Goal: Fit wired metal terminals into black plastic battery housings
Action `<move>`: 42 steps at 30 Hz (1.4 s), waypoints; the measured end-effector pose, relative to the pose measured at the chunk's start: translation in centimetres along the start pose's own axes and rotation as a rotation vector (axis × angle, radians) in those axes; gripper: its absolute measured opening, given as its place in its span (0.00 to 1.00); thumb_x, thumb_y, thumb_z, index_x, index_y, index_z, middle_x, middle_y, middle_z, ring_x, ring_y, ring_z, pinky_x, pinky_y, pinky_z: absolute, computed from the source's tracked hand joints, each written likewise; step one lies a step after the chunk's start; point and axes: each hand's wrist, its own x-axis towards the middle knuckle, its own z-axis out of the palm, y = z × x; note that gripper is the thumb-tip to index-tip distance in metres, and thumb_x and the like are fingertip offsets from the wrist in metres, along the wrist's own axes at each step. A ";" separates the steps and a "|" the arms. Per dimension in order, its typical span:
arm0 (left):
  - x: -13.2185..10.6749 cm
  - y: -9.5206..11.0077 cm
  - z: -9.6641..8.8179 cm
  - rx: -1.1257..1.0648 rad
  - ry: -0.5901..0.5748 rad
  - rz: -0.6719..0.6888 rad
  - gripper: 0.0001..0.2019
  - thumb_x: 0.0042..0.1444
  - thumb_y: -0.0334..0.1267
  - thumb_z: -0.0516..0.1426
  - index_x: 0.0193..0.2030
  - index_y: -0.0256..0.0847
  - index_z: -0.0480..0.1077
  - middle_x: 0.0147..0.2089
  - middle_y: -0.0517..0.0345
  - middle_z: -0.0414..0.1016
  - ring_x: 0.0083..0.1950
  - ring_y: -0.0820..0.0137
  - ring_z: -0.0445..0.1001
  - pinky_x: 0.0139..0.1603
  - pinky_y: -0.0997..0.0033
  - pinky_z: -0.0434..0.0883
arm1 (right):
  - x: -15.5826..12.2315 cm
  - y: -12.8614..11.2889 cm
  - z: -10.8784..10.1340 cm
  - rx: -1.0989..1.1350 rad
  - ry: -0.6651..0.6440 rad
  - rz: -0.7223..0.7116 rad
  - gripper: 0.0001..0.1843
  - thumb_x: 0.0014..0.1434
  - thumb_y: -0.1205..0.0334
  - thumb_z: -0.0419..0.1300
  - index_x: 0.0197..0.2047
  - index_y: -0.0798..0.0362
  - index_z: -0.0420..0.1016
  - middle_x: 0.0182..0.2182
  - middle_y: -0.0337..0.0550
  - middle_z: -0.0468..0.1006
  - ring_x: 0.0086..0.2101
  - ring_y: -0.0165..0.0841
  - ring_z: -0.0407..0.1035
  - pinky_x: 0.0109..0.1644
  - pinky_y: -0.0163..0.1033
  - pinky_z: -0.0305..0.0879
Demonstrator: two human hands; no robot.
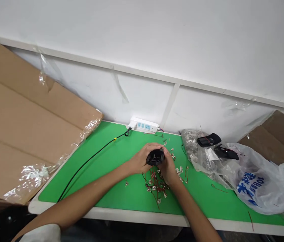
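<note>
A black plastic casing, hollow on the side that shows, is held between both hands above the green table top. My left hand grips its left side with the fingers wrapped over the far edge. On its right side my right hand is closed as well, its fingertips partly hidden behind the casing. Below and between the hands lies a pile of small metal parts with red and dark wires. More small metal parts are scattered just right of my right hand.
A white power strip sits against the wall with a black cable plugged in. At the right are a clear bag of parts, two similar black casings and a white plastic bag. Cardboard sheets flank the table.
</note>
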 end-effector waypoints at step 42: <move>1.8 4.5 0.5 0.249 0.149 -0.398 0.05 0.68 0.41 0.61 0.47 0.46 0.76 0.48 0.54 0.82 0.56 0.60 0.76 0.64 0.53 0.70 | 0.3 -1.5 1.0 0.002 0.227 -0.287 0.20 0.64 0.38 0.66 0.46 0.46 0.78 0.46 0.41 0.82 0.49 0.38 0.77 0.61 0.50 0.72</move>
